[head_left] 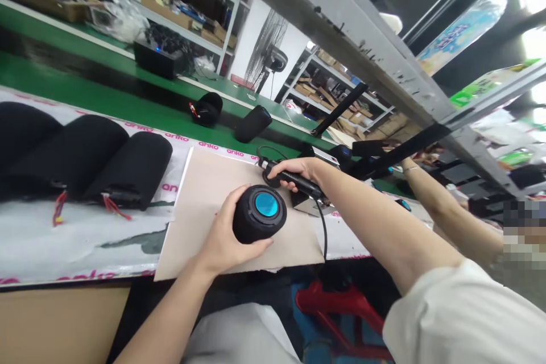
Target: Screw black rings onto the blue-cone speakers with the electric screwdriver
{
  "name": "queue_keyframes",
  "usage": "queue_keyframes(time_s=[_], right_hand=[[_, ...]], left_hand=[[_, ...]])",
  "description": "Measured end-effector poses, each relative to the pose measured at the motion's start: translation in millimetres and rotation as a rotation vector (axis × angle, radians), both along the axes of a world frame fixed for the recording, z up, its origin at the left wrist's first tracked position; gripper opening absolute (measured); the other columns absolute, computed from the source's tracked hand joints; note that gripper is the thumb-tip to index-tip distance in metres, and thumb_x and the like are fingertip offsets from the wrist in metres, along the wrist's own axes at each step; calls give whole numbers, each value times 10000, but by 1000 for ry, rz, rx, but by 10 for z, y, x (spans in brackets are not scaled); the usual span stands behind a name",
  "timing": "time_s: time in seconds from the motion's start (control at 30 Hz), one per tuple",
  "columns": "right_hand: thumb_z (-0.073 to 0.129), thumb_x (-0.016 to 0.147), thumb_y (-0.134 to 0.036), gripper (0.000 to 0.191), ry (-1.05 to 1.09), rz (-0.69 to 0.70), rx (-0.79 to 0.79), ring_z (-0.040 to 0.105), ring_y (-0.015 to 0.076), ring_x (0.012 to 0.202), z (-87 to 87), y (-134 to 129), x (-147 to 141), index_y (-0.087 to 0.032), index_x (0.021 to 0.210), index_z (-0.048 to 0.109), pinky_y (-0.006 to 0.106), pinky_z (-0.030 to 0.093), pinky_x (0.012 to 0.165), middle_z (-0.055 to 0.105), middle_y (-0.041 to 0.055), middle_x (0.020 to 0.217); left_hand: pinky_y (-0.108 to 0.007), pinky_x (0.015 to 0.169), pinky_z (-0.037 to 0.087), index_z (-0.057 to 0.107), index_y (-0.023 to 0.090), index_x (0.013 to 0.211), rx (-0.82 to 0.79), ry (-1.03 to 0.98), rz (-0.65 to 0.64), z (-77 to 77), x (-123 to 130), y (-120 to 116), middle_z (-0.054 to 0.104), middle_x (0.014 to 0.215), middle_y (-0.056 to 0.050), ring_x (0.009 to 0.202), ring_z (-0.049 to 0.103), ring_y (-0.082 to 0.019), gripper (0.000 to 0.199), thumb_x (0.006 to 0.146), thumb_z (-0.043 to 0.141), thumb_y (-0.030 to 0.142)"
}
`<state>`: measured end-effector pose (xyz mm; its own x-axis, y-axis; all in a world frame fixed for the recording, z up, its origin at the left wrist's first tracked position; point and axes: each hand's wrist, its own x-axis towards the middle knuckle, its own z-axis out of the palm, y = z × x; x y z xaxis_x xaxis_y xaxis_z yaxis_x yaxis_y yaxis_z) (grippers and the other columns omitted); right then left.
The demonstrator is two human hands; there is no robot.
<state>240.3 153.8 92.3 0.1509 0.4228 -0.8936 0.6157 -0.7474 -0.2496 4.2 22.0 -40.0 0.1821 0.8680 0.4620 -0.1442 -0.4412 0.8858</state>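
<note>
A black fabric-covered cylindrical speaker (247,226) stands on a beige cardboard sheet (191,199), its end with a shiny blue disc facing up toward me. My left hand (219,242) wraps around its near left side, thumb in front and fingers behind. Just beyond it, my right hand (296,170) grips a black corded electric screwdriver (307,186), which lies slanted with its tip end toward the upper left. The screwdriver's tip is apart from the blue disc. Its cable hangs down over the right part of the cardboard.
Several black speaker bodies (136,165) with red wires lie at left on the white wrapped bench. Two black cylinders (253,123) rest on the green belt behind. A metal box (309,205) sits beside my right hand. Another person's arm (443,199) reaches in at right, beyond a black post.
</note>
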Motion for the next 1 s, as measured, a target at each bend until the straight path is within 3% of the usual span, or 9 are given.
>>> queue_keyframes(time_s=[0.2, 0.4, 0.7, 0.87, 1.0], right_hand=[[654, 1042, -415, 299, 49, 14, -68, 646, 122, 749, -100, -417, -40, -132, 1138, 662, 260, 585, 651, 675, 36, 973], [607, 1061, -466, 335, 144, 5, 67, 542, 82, 597, 74, -677, 126, -134, 1063, 650, 217, 508, 553, 611, -13, 817], [671, 1033, -394, 271, 219, 89, 112, 631, 111, 710, -135, -596, 100, -131, 1098, 660, 248, 577, 629, 659, 15, 911], [714, 968, -316, 203, 271, 90, 202, 580, 108, 511, 61, -744, 159, -139, 1017, 627, 236, 553, 508, 637, -21, 687], [730, 858, -350, 269, 375, 29, 362, 563, 154, 443, 275, -988, 292, -167, 975, 573, 283, 554, 442, 645, 15, 590]], left_hand=[[-551, 1228, 492, 456, 356, 1535, -9, 20, -77, -18, -11, 0, 573, 1565, -86, 1475, 552, -394, 967, 693, 931, 314], [-529, 1199, 517, 474, 308, 1521, -9, 92, -51, 15, -9, -5, 564, 1574, -105, 1473, 553, -399, 934, 702, 923, 327], [-520, 1240, 470, 460, 276, 1532, 41, 133, 48, -15, 1, 40, 554, 1568, -120, 1484, 533, -389, 934, 711, 903, 326], [-530, 1237, 468, 466, 271, 1544, 80, 159, 74, -21, -13, 42, 559, 1565, -126, 1475, 543, -392, 928, 724, 899, 315], [-541, 1202, 498, 466, 239, 1547, 119, 162, 83, -36, -6, 39, 574, 1545, -157, 1437, 580, -404, 937, 722, 905, 313]])
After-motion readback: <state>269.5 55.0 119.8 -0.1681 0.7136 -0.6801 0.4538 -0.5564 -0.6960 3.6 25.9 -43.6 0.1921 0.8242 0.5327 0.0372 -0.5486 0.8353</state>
